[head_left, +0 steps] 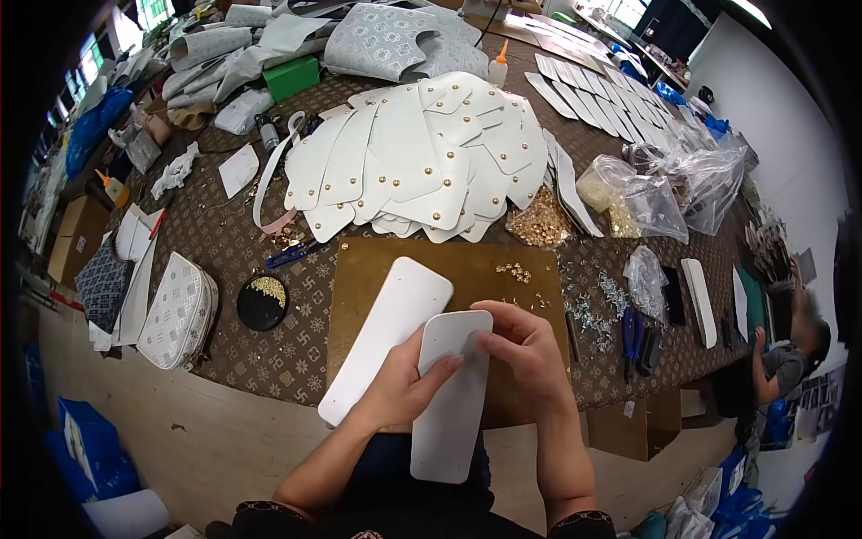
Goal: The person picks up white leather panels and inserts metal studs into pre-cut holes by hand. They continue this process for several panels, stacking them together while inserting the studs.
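Observation:
A long white piece with rounded ends and small holes (449,404) is held upright between both hands, over the front edge of a brown board (359,269). My left hand (404,377) grips its left side, thumb across its face. At its upper right corner, my right hand (521,346) pinches the edge between thumb and fingers. Behind my left hand, a second white piece (395,319) lies tilted on the board. Small gold studs (514,271) are scattered on the board's upper right part.
Beyond the board lies a large pile of white pieces with gold studs (404,153). A black dish (262,302) and patterned pouch (180,310) are at left. Blue-handled pliers (633,341) and plastic bags (642,202) lie right. Another person (790,359) is at far right.

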{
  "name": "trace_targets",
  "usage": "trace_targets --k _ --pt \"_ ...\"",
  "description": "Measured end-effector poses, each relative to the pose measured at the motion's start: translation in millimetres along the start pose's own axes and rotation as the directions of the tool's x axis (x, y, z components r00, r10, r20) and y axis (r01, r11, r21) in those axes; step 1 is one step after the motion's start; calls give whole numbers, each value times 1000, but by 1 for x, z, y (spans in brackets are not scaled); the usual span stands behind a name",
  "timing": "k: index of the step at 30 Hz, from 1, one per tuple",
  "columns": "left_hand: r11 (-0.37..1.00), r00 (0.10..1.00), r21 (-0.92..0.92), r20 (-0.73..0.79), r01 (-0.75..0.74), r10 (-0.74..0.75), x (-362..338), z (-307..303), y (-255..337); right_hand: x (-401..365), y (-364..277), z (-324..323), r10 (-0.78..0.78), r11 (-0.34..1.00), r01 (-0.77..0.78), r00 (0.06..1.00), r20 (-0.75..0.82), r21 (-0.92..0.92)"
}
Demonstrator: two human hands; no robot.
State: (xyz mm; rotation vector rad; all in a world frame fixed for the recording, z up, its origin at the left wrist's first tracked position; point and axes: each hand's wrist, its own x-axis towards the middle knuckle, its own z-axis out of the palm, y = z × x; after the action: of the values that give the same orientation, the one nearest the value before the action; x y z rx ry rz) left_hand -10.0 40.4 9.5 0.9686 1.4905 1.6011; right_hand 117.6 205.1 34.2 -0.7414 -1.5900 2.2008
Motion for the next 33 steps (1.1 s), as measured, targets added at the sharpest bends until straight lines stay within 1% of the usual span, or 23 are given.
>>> trace_targets --k 2,3,5,6,8,9,10,11,12,13,14,16,17,18,20,21,23,26,27,29,30,31,33 --pt "997 999 -71 36 24 -21 -1 -2 -4 0 5 -7 28 999 -23 991 134 -37" --pt "997 999 -71 42 32 -29 -3 -4 -8 -1 7 -7 32 999 -29 991 128 -31" --pt "988 998 -143 36 64 -59 -5 -9 -14 -1 6 -6 83 996 -80 989 124 -33" --pt "987 996 -145 51 74 -67 -5 -10 -15 -2 4 -12 86 996 -84 990 109 -27" --pt "969 990 -234 -90 84 -108 -5 -11 -19 -8 1 -33 1 970 -7 1000 -28 -241" --pt "969 987 -237 -130 65 -98 -4 -13 -20 -13 2 -42 -110 929 48 983 -148 -368" --pt "965 982 -252 -154 69 -111 -3 -14 -21 -20 1 -53 -97 929 30 981 -165 -370" --pt "961 976 -268 -178 74 -124 -3 -14 -21 -29 0 -66 -128 812 -28 966 -225 -583" --pt "953 975 -292 -179 77 -134 -2 -13 -21 -36 0 -77 -170 645 -100 948 -270 -757" --pt "949 975 -302 -167 89 -145 -1 -12 -23 -44 7 -84 -199 635 -85 942 -268 -768" --pt "944 972 -311 -167 107 -166 0 -11 -25 -50 10 -87 -193 633 -99 941 -280 -768" --pt "939 962 -312 -180 144 -207 1 -5 -24 -59 15 -86 -167 549 -59 970 -178 -834" --pt "938 962 -313 -175 150 -212 2 -2 -25 -59 19 -83 -207 568 -38 960 -187 -822" --pt "936 960 -312 -169 164 -225 3 -1 -25 -58 22 -80 -205 570 -42 960 -191 -820" --pt "936 958 -304 -164 177 -234 3 1 -26 -55 25 -76 -301 471 29 945 -129 -882" --pt "939 960 -298 -163 173 -229 4 2 -27 -53 28 -78 -304 474 36 945 -125 -880" --pt "944 960 -290 -181 157 -215 6 3 -28 -48 34 -82 -386 381 149 922 -11 -913" --pt "947 974 -275 -104 166 -201 6 3 -32 -48 28 -82 -387 343 164 922 20 -925" --pt "949 973 -273 -123 158 -197 7 3 -35 -48 25 -79 -387 342 182 921 39 -922" --pt "961 980 -213 -50 179 -193 8 4 -39 -50 19 -74 -267 626 1 940 -213 -780" --pt "965 978 -181 -45 192 -203 7 5 -35 -49 18 -72 -205 688 -49 944 -258 -724" --pt "964 978 -183 -53 191 -204 7 6 -35 -47 17 -67 -202 686 -45 947 -250 -726" --pt "988 988 -57 -44 147 -149 7 9 -37 -41 16 -49 -288 817 150 943 -169 -557"
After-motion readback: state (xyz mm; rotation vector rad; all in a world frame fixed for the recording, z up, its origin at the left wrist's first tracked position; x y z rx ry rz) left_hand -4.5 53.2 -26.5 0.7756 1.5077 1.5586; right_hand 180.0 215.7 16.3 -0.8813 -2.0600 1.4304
